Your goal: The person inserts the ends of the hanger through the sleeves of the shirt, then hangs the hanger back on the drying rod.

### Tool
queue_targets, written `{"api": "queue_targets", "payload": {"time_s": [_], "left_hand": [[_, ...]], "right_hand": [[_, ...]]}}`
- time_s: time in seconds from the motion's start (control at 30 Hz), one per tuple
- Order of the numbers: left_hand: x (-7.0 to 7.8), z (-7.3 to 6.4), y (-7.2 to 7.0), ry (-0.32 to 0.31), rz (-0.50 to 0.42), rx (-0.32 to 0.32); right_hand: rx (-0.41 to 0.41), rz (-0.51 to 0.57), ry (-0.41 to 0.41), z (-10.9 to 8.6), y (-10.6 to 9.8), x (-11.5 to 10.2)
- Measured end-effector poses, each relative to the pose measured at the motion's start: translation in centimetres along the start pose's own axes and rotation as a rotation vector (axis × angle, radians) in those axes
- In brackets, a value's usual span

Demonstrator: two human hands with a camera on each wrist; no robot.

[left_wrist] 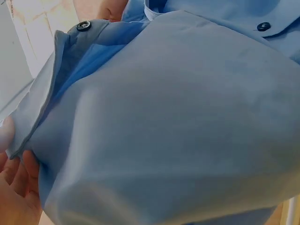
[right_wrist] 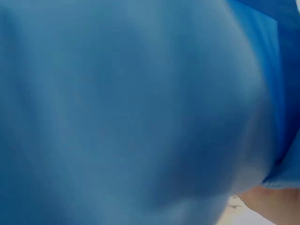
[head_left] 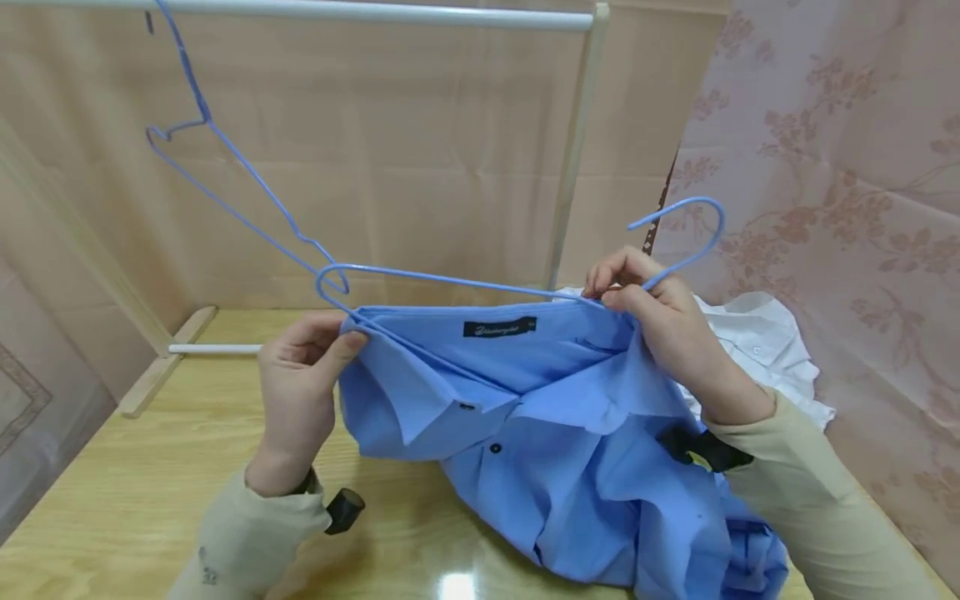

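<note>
A blue button-up shirt [head_left: 555, 467] hangs between both hands, its collar spread and a black label inside the neck. My left hand [head_left: 300, 387] pinches the left side of the collar between thumb and fingers. A blue wire hanger [head_left: 450, 279] reaches into the neck opening; its left end stands out above the collar. My right hand [head_left: 671, 329] pinches the hanger below its hook, beside the right side of the collar. In the left wrist view the shirt [left_wrist: 178, 108] fills most of the picture, with the left hand [left_wrist: 18, 187] at the edge. Shirt cloth [right_wrist: 131, 103] covers most of the right wrist view.
A second blue hanger [head_left: 247, 167] hangs from the white rail [head_left: 375, 12] of a rack at the back. A white garment [head_left: 772, 350] lies behind the right hand. The wooden table [head_left: 150, 500] lies below, with curtains [head_left: 847, 167] around.
</note>
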State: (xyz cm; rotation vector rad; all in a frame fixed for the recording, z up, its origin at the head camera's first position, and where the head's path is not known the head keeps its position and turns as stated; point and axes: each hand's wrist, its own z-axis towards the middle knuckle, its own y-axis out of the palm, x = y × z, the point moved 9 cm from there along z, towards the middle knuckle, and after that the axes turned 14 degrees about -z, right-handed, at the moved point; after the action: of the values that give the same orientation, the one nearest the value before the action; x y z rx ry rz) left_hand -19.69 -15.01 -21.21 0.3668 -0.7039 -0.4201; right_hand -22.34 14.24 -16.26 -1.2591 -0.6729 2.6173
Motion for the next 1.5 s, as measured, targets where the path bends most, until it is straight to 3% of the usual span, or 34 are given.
{"api": "queue_targets", "payload": {"time_s": [0.17, 0.4, 0.5, 0.63, 0.77, 1.03, 1.2, 1.3, 1.4, 1.5], "left_hand": [[0.2, 0.0, 0.4, 0.02, -0.069, -0.004], [-0.5, -0.3, 0.2, 0.033, -0.126, 0.061], [-0.7, -0.3, -0.1, 0.023, -0.136, 0.085], [-0.5, -0.1, -0.4, 0.033, -0.138, 0.112], [-0.4, -0.2, -0.2, 0.033, -0.092, 0.081], [-1.3, -0.4, 0.3, -0.036, 0.056, 0.061], [-1.8, -0.4, 1.8, -0.067, 0.183, -0.002], [-2.0, -0.1, 3.6, -0.048, 0.279, -0.084], [-2.2, 0.4, 5.5, -0.007, 0.343, -0.155], [-2.5, 0.9, 7.0, 0.03, 0.349, -0.195]], "right_hand": [[0.061, 0.062, 0.037, -0.5, -0.4, 1.2], [0.01, 0.009, 0.07, -2.0, -0.4, 2.3], [-0.009, -0.018, 0.047, -2.6, -0.6, 2.3], [-0.068, -0.164, 0.014, -3.3, -0.1, 2.4], [-0.113, -0.357, -0.007, -3.5, 0.5, 2.8], [-0.065, -0.613, -0.149, -2.4, 0.6, 2.2], [-0.05, -0.795, -0.366, -1.6, 1.2, -0.2], [-0.034, -0.821, -0.456, -0.8, 1.3, -1.8], [-0.014, -0.817, -0.465, 0.2, 1.0, -3.0], [0.011, -0.798, -0.41, 1.1, 0.6, -3.6]]}}
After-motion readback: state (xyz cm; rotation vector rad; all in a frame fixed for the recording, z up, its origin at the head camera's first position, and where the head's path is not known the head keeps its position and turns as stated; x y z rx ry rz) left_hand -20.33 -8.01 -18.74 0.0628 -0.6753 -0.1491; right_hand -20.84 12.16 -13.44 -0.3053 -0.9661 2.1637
